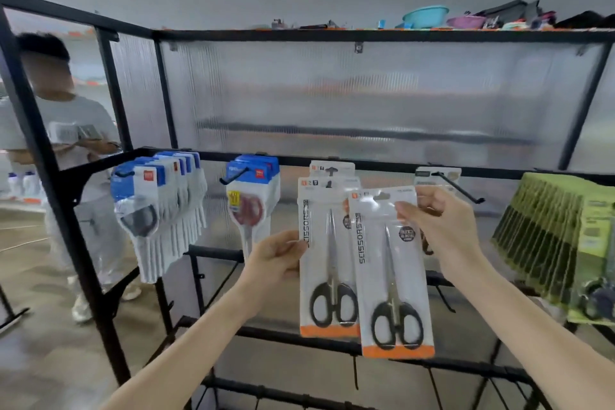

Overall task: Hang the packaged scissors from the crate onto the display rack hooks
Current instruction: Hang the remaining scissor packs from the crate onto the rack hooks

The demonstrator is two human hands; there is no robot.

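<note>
Right hand (pixel 442 223) fingers are pinched on the top of a scissors pack (pixel 392 276), held upright, long axis vertical, its hang hole just right of the hook (pixel 329 184), while the hung pack (pixel 327 260) is gripped at its edge by the left hand (pixel 276 258).

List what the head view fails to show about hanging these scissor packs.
- Crate: not in the head view.
- Hook behind the hanging pack: covered by its card, so seating is unclear.
- Small print on the held pack: too small.
- Right hand fingers: partly behind the pack.
- Left hand palm: turned away.
</note>
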